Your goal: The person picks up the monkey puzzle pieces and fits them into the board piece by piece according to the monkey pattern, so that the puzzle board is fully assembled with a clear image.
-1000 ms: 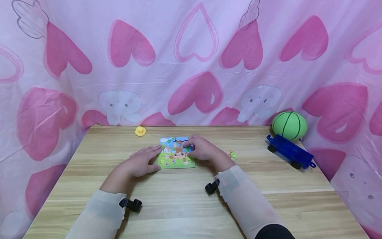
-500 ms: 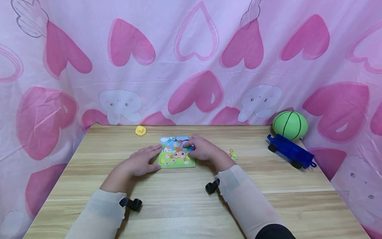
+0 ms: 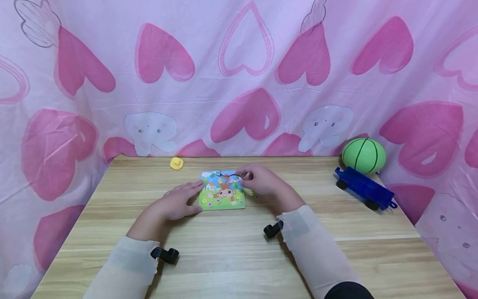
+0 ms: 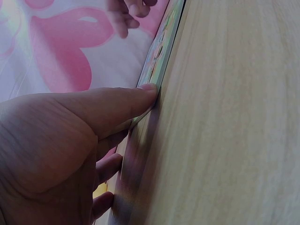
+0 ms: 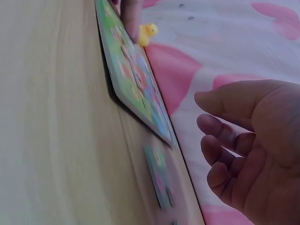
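Note:
A jigsaw puzzle board with a monkey, a house and flowers lies flat on the table. My left hand has its straight thumb at the board's near left corner and its fingertips along the left edge. Over the board's far right corner is my right hand. In the right wrist view, the right hand hovers with loosely curled fingers and nothing between them. A loose puzzle piece lies beside the board, mostly hidden by the right hand in the head view.
A yellow rubber duck sits near the table's back edge. At the right, a blue toy wagon stands in front of a green ball. Behind the wooden table hangs a pink heart-patterned cloth.
My right hand has lifted off the puzzle board and shifted slightly right, baring more of the picture. A flowered piece now shows beside the board. My left hand stays in place.

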`<state>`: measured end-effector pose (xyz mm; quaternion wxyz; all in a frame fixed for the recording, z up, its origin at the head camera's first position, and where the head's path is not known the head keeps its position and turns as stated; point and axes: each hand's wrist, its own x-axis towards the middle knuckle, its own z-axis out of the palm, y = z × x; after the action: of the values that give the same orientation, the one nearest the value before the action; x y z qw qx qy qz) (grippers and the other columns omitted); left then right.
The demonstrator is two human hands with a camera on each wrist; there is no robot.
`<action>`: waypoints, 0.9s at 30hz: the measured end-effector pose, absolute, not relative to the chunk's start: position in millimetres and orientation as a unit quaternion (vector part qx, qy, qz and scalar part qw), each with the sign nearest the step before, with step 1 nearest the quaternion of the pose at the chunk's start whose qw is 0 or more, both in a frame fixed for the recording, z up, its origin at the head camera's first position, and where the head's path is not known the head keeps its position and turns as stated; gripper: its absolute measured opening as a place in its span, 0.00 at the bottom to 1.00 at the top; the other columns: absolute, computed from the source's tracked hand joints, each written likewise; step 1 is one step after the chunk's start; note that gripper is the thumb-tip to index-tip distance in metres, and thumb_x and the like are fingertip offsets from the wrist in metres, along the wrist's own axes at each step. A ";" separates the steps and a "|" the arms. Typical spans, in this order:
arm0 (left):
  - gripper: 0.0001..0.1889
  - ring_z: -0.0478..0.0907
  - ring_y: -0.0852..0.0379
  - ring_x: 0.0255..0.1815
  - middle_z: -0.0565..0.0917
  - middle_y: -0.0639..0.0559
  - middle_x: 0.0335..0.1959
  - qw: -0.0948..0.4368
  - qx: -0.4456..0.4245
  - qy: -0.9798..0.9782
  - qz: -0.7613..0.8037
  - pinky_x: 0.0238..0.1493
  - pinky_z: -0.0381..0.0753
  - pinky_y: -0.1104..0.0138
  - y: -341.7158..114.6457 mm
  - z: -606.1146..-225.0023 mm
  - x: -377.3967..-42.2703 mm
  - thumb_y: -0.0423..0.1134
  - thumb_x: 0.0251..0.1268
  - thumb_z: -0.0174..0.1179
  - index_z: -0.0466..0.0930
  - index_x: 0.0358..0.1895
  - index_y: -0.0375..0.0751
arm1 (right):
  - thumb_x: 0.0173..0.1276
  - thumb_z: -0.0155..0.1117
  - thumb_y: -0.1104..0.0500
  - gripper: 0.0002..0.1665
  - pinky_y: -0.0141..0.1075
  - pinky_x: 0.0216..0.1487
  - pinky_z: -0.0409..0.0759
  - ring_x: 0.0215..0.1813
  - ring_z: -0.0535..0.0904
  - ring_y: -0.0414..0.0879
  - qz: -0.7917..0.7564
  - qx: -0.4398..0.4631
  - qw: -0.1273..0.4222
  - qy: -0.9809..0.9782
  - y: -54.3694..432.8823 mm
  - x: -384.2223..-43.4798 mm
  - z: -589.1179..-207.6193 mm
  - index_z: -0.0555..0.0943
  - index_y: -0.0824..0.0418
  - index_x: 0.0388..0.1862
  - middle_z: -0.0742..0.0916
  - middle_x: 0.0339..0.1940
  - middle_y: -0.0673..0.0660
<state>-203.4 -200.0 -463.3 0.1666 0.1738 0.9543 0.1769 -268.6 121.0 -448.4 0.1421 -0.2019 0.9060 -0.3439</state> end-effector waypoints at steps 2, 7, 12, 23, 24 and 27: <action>0.43 0.50 0.35 0.90 0.55 0.52 0.90 0.166 0.174 0.955 0.176 0.82 0.54 0.27 -199.7 -463.5 -203.5 0.57 0.75 0.65 0.56 0.87 0.53 | 0.77 0.69 0.52 0.26 0.41 0.52 0.86 0.55 0.82 0.47 -0.343 -0.193 0.144 0.908 127.6 -268.1 -446.6 0.82 0.47 0.72 0.87 0.60 0.48; 0.44 0.50 0.35 0.90 0.55 0.52 0.90 0.164 0.175 0.955 0.173 0.81 0.55 0.26 -199.3 -464.7 -204.3 0.57 0.75 0.65 0.56 0.87 0.53 | 0.76 0.71 0.54 0.26 0.43 0.57 0.86 0.56 0.82 0.48 -0.326 -0.190 0.141 0.915 145.9 -267.2 -449.4 0.83 0.50 0.71 0.87 0.59 0.50; 0.44 0.50 0.36 0.91 0.55 0.53 0.90 0.164 0.173 0.956 0.173 0.82 0.55 0.27 -200.2 -465.5 -204.1 0.57 0.75 0.65 0.56 0.87 0.54 | 0.71 0.75 0.55 0.27 0.42 0.57 0.85 0.55 0.80 0.49 -0.317 -0.178 0.147 0.920 162.2 -265.2 -455.8 0.85 0.51 0.69 0.86 0.57 0.51; 0.44 0.50 0.35 0.91 0.55 0.53 0.90 0.167 0.172 0.955 0.178 0.82 0.54 0.26 -199.8 -464.8 -203.5 0.57 0.75 0.65 0.56 0.88 0.54 | 0.64 0.82 0.53 0.34 0.45 0.64 0.82 0.55 0.79 0.47 -0.286 -0.214 0.176 0.917 172.6 -269.3 -464.4 0.84 0.57 0.69 0.87 0.58 0.52; 0.44 0.50 0.35 0.91 0.55 0.53 0.90 0.167 0.171 0.955 0.178 0.82 0.54 0.26 -199.6 -464.7 -203.4 0.57 0.75 0.65 0.56 0.88 0.55 | 0.64 0.82 0.53 0.34 0.44 0.64 0.82 0.54 0.79 0.46 -0.284 -0.213 0.177 0.918 172.5 -269.9 -465.1 0.85 0.56 0.69 0.87 0.57 0.52; 0.44 0.50 0.36 0.91 0.55 0.53 0.90 0.168 0.169 0.954 0.180 0.82 0.54 0.26 -199.1 -464.5 -203.1 0.57 0.75 0.65 0.56 0.87 0.55 | 0.64 0.82 0.53 0.33 0.43 0.61 0.82 0.52 0.78 0.47 -0.277 -0.210 0.177 0.921 172.0 -270.3 -465.8 0.85 0.55 0.68 0.86 0.54 0.51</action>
<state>-203.1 -199.1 -464.5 0.1675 0.1687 0.9544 0.1805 -270.3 172.0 -465.8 0.1770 -0.2103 0.9206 -0.2774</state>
